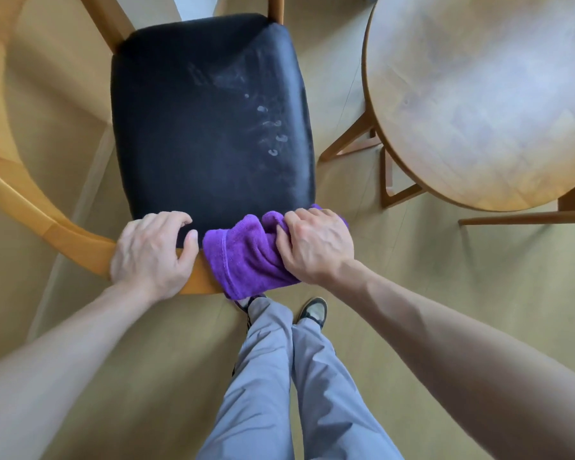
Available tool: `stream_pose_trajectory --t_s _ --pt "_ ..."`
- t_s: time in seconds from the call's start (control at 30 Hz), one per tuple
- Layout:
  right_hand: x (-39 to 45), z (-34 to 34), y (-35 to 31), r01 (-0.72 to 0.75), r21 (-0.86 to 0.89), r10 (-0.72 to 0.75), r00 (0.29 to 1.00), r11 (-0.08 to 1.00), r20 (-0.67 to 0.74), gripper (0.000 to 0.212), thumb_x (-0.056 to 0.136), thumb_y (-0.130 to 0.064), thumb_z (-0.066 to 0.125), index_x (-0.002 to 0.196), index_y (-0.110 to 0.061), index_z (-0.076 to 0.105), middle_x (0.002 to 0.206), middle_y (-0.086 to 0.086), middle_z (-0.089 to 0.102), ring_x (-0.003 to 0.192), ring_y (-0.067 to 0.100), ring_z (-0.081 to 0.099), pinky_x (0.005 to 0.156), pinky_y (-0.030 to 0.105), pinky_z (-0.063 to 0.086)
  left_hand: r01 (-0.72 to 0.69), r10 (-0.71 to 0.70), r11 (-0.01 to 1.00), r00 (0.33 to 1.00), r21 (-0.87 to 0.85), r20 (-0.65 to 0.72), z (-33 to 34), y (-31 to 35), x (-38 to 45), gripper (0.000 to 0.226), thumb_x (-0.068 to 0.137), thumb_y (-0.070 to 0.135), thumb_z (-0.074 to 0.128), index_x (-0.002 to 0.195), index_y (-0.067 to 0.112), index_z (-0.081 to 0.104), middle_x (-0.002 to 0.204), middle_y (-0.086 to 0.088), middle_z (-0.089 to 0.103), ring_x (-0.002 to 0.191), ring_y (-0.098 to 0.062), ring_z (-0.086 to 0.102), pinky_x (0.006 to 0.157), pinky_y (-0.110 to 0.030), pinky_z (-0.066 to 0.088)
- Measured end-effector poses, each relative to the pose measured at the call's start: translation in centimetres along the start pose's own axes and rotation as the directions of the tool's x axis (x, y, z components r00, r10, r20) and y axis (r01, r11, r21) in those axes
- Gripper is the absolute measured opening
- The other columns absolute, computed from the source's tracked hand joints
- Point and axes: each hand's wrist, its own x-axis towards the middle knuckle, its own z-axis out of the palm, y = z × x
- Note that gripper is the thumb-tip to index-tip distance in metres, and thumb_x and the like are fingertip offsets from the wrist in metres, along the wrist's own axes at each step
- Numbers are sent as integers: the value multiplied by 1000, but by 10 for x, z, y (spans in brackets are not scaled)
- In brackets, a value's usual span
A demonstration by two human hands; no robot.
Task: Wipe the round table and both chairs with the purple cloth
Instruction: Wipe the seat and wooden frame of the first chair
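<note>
While the chair's curved back rail is under the cloth, the lines below set out how to wipe it well.

Step in hand: judged from the hands, wiping the wooden backrest rail (pixel 63 232) of the chair nearest the person.
Purple cloth (pixel 246 260): bunched and draped over the rail, its upper fold touching the near edge of the black seat (pixel 210 121), its lower edge hanging off the rail toward the floor (pixel 445 310).
Right hand (pixel 316 247): its grip is clamped on the cloth, fingers curled into the folds and pressing it onto the rail.
Left hand (pixel 153 254): its grip is wrapped round the bare rail just beside the cloth, thumb on the seat side, steadying the chair.
Seat: pale smears and small ring marks show on its right half, so it likely needs a pass of its own.
Round tabletop (pixel 485 94): stands to the right, well apart from the hands; whether it is already wiped I cannot tell.
Second chair: only thin wooden parts show beside the tabletop; too little to judge.
Doing it well: keep the cloth folded over both faces of the rail, slide along the curve with steady pressure, and shift the bracing hand ahead so no stretch is skipped.
Risk: the loose hanging edge could slip off the rail; the chair could skid if the brace loosens.
</note>
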Motion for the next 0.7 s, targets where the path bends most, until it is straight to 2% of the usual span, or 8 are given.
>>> stream_pose_trajectory --t_s 0.1,0.2,0.33,0.37,0.43,0.53,0.63,0.7 --pt "-17 12 -27 -113 -8 112 987 994 -113 23 94 -34 46 85 -17 58 84 6 59 82 33 54 96 46 40 6 -6 1000 1000 5 -11 0 -1 0 41 94 41 32 104 16 63 99 -3 70 93 -32 61 92 -47 42" --pt "-27 25 -63 -144 3 144 985 990 -91 28 93 -38 42 99 -17 60 96 6 59 96 32 50 113 52 27 9 -9 1000 1000 18 4 0 0 1 43 93 42 28 102 16 61 95 -2 69 90 -32 59 91 -47 41" --pt "-20 9 -15 229 -101 -231 973 968 -8 35 95 -47 44 102 -15 57 92 6 56 84 33 51 89 47 38 7 -7 1000 1000 -4 -6 1 -1 2 41 93 39 30 103 15 62 95 -3 69 90 -32 60 89 -47 43" --pt "-17 2 5 205 -118 -203 979 972 30 37 95 -50 43 98 -16 57 90 5 58 85 33 53 86 46 38 3 -3 1000 1000 -11 -2 1 0 2 40 93 38 32 103 15 62 95 -3 69 90 -31 60 88 -47 43" --pt "-18 -6 26 -143 -59 145 989 988 24 39 94 -55 37 87 -19 52 88 3 61 92 32 58 87 44 41 -11 12 1000 1000 -26 7 0 1 1 38 93 38 33 104 16 62 95 0 69 90 -29 60 87 -46 43" --pt "-25 5 -4 -647 249 678 733 721 -61 42 92 -54 29 91 -18 50 94 5 60 93 33 58 83 44 43 -36 37 998 999 -43 28 0 -2 -1 38 92 38 31 102 18 62 93 2 67 88 -26 58 84 -44 42" --pt "-11 22 -55 -777 366 856 498 512 -141 53 93 -45 38 130 -14 58 134 15 53 119 38 50 102 48 37 -49 50 997 999 -59 21 2 -5 1 35 93 39 31 99 20 61 91 4 66 86 -24 57 81 -42 41" --pt "-4 27 -73 -805 291 857 489 516 -165 56 92 -43 41 140 -18 54 156 17 35 141 40 32 118 51 23 -76 78 995 997 -59 18 3 -5 2 33 94 38 31 96 20 59 87 4 64 82 -24 55 77 -42 41"
